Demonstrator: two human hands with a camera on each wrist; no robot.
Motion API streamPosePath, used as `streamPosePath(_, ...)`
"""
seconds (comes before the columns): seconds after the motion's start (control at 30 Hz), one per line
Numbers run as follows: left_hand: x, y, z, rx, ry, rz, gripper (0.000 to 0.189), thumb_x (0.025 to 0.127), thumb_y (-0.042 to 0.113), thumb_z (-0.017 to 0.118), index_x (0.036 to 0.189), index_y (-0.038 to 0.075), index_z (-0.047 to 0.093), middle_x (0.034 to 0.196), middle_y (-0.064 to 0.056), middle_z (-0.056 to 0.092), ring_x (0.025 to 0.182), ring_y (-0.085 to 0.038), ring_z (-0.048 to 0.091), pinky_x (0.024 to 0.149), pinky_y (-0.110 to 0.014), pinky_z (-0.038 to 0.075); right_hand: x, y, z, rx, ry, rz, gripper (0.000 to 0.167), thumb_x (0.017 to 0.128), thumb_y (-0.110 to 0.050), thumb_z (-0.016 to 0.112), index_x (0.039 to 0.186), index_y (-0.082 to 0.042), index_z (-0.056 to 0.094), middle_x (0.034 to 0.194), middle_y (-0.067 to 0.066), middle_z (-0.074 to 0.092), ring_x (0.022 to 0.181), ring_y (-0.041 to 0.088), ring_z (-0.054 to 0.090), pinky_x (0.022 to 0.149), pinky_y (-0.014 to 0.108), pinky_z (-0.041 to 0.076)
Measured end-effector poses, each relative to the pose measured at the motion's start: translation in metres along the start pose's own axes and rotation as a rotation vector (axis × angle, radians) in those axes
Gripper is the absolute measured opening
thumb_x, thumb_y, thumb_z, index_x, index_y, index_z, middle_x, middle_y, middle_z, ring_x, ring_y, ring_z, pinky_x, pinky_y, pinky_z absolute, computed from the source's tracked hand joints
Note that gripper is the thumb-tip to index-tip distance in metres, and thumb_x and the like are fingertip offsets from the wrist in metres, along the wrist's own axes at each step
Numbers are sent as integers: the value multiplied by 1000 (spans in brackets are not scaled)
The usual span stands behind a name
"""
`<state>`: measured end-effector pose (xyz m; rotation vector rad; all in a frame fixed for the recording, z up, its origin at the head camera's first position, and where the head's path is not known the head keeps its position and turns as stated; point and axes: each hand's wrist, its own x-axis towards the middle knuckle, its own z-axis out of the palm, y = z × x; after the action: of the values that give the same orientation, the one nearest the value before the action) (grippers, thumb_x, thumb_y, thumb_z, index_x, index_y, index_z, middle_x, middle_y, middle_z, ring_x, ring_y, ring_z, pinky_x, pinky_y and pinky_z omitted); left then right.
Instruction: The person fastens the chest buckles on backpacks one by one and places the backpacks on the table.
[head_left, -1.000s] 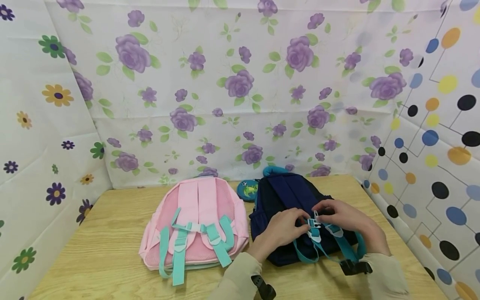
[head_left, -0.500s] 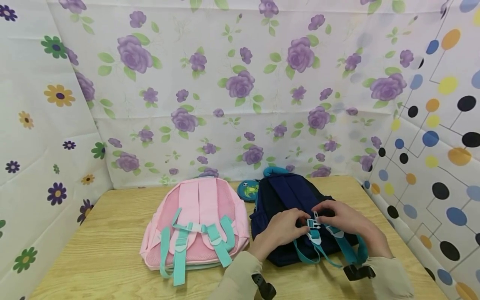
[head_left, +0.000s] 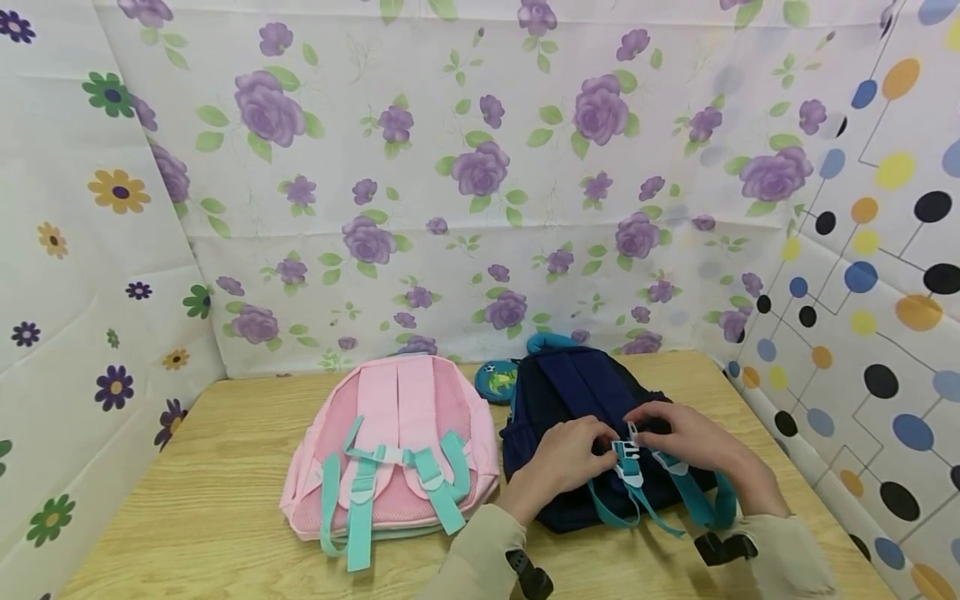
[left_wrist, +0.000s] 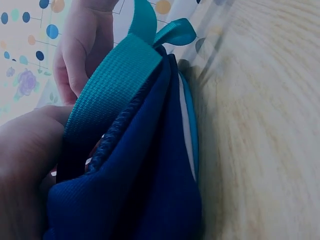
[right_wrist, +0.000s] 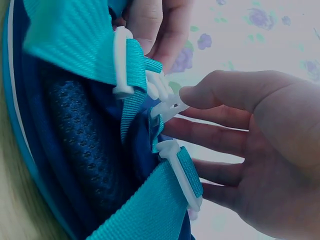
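Observation:
A navy backpack [head_left: 585,383] lies with its straps up at the right of the table. Above its lower part, my left hand [head_left: 566,454] pinches the white pronged half of a side-release buckle [head_left: 627,451], which is on a teal strap. My right hand [head_left: 693,433] pinches the other white buckle half [right_wrist: 169,107] between thumb and finger. In the right wrist view the two halves sit close together, prongs [right_wrist: 159,85] angled across the socket half; whether they touch I cannot tell. The left wrist view shows a teal strap [left_wrist: 110,85] hiding most of the left fingers.
Left of the navy bag lies a pink backpack [head_left: 396,392], its teal straps joined by a white buckle [head_left: 387,454]. A round blue pouch [head_left: 496,382] sits between the bags. Patterned cloth walls [head_left: 420,192] stand behind and beside the wooden table [head_left: 195,492].
The pronged half has tilted and dropped slightly in the left fingers. My right wrist has shifted a little to the right. Both hands still hold their buckle halves.

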<state>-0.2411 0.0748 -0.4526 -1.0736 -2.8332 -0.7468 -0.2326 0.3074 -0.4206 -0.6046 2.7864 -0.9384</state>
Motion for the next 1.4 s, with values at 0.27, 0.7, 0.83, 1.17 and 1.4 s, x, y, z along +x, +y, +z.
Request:
streamPosePath(0.27,2,1,-2,55,-4,54,31,94,34,65,126,31,67,105,12,65,65,3,48,56,-13,37,1,2,2,-8,-6,-8,34,99,-29,62,129,-13,63,119,4,66,105,22,63,79,31,51)
streamPosePath(0.7,0,-3,0,3,26,19,29,93,37,66,121,28,70,99,16,66,74,6,55,63,-11,43,2,7,8,2,11,4,34,99,-30,62,130,-16,63,119,2,66,108,25,62,81,36,51)
streamPosePath(0.83,-2,-5,-1,-22,32,11,30,92,37,65,119,28,70,95,17,66,73,7,55,64,-11,43,2,7,8,-4,13,-8,36,99,-34,60,131,-16,62,121,2,66,111,27,62,82,37,51)
streamPosePath(1.17,-6,-8,-8,-100,61,-7,30,89,39,66,116,26,72,89,18,69,71,9,55,66,-11,45,-1,6,9,-9,25,-40,38,102,-36,56,133,-16,60,127,4,64,115,28,60,85,36,52)
streamPosePath(1.4,-13,-12,-15,-143,71,-20,30,88,39,67,114,25,72,88,16,69,72,9,55,68,-11,45,0,3,10,8,28,-28,38,103,-35,53,134,-13,58,131,7,61,118,31,59,88,43,51)
